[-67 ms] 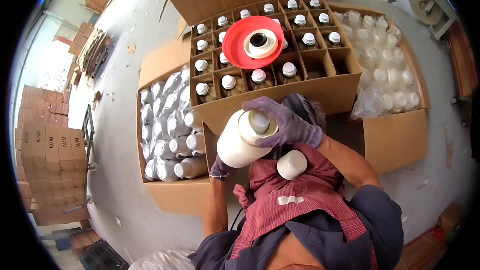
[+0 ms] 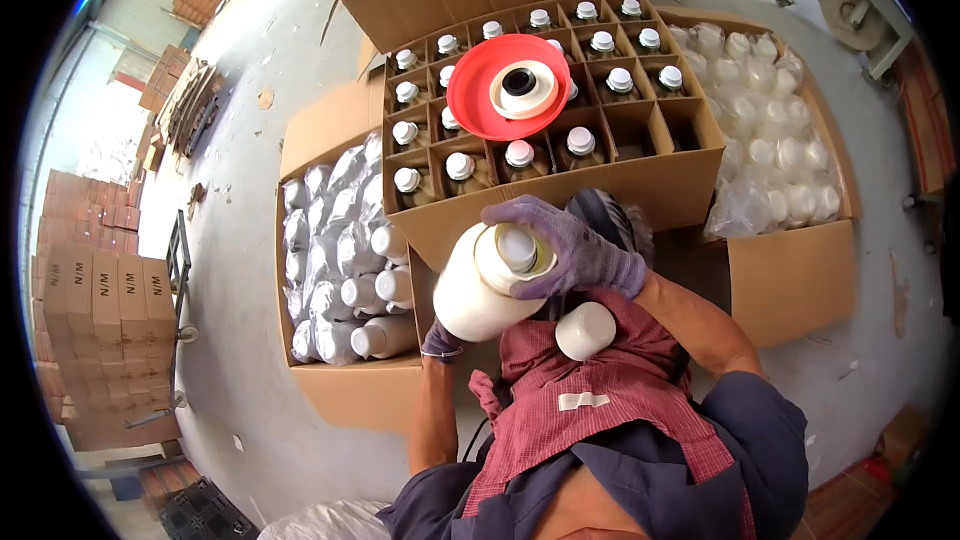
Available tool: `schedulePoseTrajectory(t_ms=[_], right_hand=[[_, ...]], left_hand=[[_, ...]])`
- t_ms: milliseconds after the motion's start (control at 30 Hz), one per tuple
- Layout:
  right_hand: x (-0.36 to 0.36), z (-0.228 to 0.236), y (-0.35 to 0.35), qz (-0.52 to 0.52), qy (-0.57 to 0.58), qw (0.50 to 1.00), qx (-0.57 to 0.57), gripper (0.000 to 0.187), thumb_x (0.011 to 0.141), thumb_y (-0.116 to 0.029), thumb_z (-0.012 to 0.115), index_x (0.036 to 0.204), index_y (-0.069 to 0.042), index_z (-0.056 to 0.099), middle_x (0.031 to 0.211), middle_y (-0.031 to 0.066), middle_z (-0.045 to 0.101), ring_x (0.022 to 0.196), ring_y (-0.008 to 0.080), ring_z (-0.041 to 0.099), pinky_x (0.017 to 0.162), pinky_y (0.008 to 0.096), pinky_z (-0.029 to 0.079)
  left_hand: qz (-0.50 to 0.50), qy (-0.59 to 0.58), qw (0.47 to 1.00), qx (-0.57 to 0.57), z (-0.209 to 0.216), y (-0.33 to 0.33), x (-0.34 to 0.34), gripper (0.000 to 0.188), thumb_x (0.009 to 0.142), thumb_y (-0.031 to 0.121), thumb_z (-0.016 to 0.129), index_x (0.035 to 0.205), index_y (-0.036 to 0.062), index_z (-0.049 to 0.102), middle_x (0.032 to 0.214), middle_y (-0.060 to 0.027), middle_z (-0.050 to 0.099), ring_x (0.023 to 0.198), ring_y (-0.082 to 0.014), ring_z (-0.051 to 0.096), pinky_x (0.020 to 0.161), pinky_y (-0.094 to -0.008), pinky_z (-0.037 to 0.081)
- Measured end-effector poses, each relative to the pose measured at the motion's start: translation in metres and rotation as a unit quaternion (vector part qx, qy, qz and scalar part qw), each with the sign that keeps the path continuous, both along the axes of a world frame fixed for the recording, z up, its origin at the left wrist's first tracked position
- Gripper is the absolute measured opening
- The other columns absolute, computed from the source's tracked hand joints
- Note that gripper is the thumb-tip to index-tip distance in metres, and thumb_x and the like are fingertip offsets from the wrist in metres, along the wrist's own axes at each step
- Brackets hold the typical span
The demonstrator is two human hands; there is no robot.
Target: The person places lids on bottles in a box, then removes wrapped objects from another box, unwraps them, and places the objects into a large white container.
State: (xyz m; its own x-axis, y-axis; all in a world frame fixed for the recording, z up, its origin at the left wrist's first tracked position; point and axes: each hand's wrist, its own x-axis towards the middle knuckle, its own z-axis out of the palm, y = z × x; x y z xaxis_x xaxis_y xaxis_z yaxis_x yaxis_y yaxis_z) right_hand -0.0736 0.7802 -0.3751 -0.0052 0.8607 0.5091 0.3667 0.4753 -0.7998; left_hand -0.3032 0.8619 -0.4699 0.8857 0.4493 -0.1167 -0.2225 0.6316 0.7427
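Observation:
A large white cylindrical container point(image 2: 470, 292) is tilted in front of my lap, its open mouth facing up. Inside the mouth shows the white cap point(image 2: 517, 248) of a bottle. My right hand point(image 2: 565, 245), in a purple-grey glove, curls closed around the container's rim beside that cap. Mostly hidden behind the container's lower left side, my left hand point(image 2: 441, 342) supports it; its fingers do not show. A loose white cup-shaped lid point(image 2: 585, 331) lies on the red checked apron over my lap.
Ahead stands a divided carton point(image 2: 560, 188) of white-capped bottles, with a red dish point(image 2: 478, 120) holding a cream ring on top. To the left, a carton point(image 2: 350, 372) holds grey-white bottles in plastic; another carton point(image 2: 790, 280) of wrapped white pieces sits right.

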Motion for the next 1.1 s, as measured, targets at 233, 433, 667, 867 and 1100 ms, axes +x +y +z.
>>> schedulePoseTrajectory(t_ms=[233, 433, 667, 867, 1100], right_hand=[[0.002, 0.019, -0.003, -0.111, 0.051, 0.992, -0.029, 0.072, 0.069, -0.035, 0.082, 0.126, -0.005, 0.05, 0.114, 0.0134, 0.056, 0.108, 0.0286, 0.057, 0.095, 0.0374, 0.045], [-0.011, 0.034, -0.001, -0.117, 0.027, 0.993, 0.013, 0.072, 0.07, -0.033, 0.082, 0.127, -0.004, 0.05, 0.113, 0.0129, 0.056, 0.109, 0.0286, 0.056, 0.096, 0.0371, 0.045], [-0.013, 0.033, 0.005, -0.1, 0.032, 0.994, 0.007, 0.07, 0.07, -0.032, 0.082, 0.125, -0.002, 0.05, 0.114, 0.0154, 0.056, 0.11, 0.0293, 0.056, 0.097, 0.0376, 0.044], [-0.017, 0.041, 0.005, -0.111, 0.091, 0.989, -0.035, 0.072, 0.07, -0.035, 0.082, 0.124, -0.002, 0.049, 0.116, 0.0151, 0.056, 0.109, 0.0281, 0.057, 0.095, 0.0372, 0.045], [-0.016, -0.037, -0.031, -0.032, -0.037, 0.995, -0.088, 0.105, 0.067, -0.045, 0.082, 0.145, -0.002, 0.026, 0.137, 0.023, 0.041, 0.131, 0.0367, 0.037, 0.113, 0.0446, 0.025]], left_hand=[[0.099, -0.064, 0.973, -0.2, -0.049, -0.017, -0.041, 0.059, 0.092, 0.025, 0.06, 0.143, 0.0064, 0.035, 0.142, -0.012, 0.046, 0.125, -0.0251, 0.05, 0.101, -0.0407, 0.045], [0.142, -0.009, 0.984, -0.111, -0.086, -0.013, -0.052, 0.057, 0.094, 0.033, 0.055, 0.142, 0.0086, 0.037, 0.141, -0.0105, 0.046, 0.125, -0.0261, 0.05, 0.102, -0.0441, 0.044], [0.14, 0.008, 0.985, -0.102, -0.081, -0.01, -0.043, 0.055, 0.093, 0.032, 0.056, 0.14, 0.0082, 0.039, 0.14, -0.0105, 0.047, 0.123, -0.026, 0.051, 0.101, -0.0435, 0.045], [0.169, 0.009, 0.981, -0.096, -0.073, -0.011, -0.051, 0.054, 0.093, 0.032, 0.056, 0.139, 0.0078, 0.041, 0.138, -0.0105, 0.049, 0.122, -0.0259, 0.052, 0.1, -0.043, 0.046], [0.178, 0.033, 0.981, -0.067, -0.056, 0.009, -0.061, 0.052, 0.092, 0.031, 0.057, 0.137, 0.0074, 0.043, 0.137, -0.0105, 0.05, 0.12, -0.0258, 0.053, 0.098, -0.0424, 0.046]])
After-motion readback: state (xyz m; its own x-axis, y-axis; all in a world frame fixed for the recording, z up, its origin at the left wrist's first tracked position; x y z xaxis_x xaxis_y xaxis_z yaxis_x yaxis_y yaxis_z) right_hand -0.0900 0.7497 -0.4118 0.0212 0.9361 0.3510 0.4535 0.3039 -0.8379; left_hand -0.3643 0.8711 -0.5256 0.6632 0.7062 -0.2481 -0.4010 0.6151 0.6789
